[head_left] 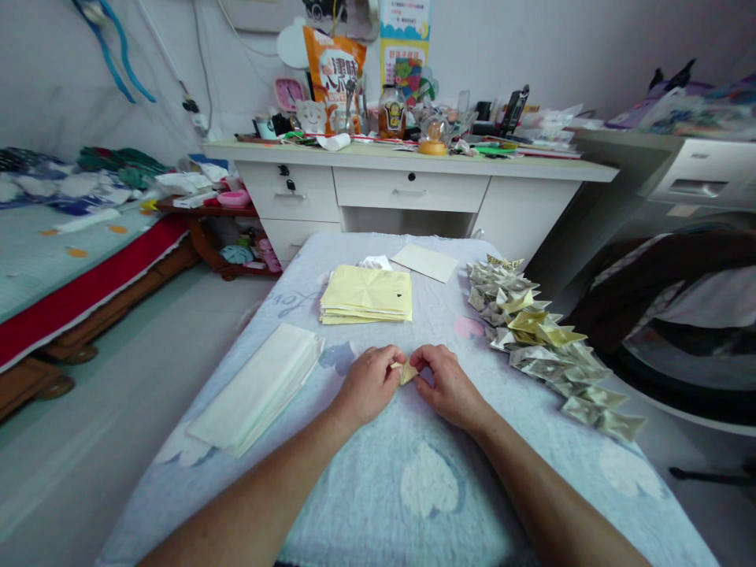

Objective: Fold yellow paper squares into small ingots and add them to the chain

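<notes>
A small piece of folded yellow paper is pinched between my two hands, just above the cloth-covered table. My left hand grips its left side with thumb and fingers. The right side is held the same way by my right hand. Beyond my hands lies a stack of yellow paper sheets. To the left rests a pile of long white paper. Folded paper shapes, silvery with some yellow ones, run in rows along the right side.
A pale card and crumpled white paper lie near the table's far edge. Behind stands a white desk crowded with a jar and an orange bag. A washing machine is at right, a bed at left.
</notes>
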Demonstrator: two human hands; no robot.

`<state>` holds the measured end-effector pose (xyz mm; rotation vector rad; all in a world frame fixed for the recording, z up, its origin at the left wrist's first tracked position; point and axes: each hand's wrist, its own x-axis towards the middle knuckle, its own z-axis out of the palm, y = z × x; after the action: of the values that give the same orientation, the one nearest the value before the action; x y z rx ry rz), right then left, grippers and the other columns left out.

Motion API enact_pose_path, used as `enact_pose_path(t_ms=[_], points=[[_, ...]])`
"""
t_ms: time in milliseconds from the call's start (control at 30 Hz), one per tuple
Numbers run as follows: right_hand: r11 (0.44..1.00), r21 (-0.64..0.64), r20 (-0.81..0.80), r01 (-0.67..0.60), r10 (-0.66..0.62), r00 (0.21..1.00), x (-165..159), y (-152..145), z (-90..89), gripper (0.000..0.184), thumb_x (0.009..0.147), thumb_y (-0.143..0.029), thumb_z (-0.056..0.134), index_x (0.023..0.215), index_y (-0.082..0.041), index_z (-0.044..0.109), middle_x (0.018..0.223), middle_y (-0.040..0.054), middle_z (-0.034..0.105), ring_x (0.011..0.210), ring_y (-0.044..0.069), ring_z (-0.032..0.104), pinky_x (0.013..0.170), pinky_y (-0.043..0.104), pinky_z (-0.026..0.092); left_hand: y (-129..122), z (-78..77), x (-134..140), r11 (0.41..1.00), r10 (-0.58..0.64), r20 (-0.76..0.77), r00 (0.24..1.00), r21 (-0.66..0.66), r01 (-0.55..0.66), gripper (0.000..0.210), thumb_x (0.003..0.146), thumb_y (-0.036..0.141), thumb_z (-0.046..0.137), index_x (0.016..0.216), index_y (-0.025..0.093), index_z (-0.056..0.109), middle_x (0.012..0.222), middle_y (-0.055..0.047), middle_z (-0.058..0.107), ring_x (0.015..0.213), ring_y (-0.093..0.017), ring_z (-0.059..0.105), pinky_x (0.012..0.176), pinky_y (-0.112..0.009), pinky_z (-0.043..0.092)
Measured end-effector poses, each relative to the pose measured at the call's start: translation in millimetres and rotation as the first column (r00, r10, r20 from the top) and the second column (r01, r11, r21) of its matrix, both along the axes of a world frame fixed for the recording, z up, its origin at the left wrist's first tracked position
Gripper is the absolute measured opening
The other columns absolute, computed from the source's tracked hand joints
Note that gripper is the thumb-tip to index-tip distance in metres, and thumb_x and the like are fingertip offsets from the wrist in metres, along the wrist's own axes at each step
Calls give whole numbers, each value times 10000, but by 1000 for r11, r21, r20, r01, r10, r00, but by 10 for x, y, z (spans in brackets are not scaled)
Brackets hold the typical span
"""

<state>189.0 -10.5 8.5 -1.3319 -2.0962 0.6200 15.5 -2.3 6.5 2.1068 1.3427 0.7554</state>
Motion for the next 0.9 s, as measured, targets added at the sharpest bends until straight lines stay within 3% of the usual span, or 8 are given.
enact_pose_path(t_ms=[167,433,900], points=[[1000,22,115,-21,19,993,-18,6,-22,167,748,-101,622,882,-197,596,871,17,597,869,185,479,781,313,321,8,4,-7,997,-29,-91,995,75,36,136,813,145,500,870,199,610,893,-27,635,914,-194,546,823,-317,403],[997,58,135,-58,50,990,4,17,-21,103,800,-209,668,897,-210,633,883,25,601,880,188,483,783,315,326,29,6,-49,998,-58,-65,996,30,60,231,880,173,425,856,204,653,857,-22,647,879,-173,558,815,-300,415],[981,134,233,-138,104,967,30,5,-21,123,873,-258,596,954,-223,682,861,46,600,866,185,484,763,321,328,-32,30,-110,994,-80,-111,991,64,87,183,783,260,634,958,230,676,927,-31,579,932,-196,537,850,-323,420]])
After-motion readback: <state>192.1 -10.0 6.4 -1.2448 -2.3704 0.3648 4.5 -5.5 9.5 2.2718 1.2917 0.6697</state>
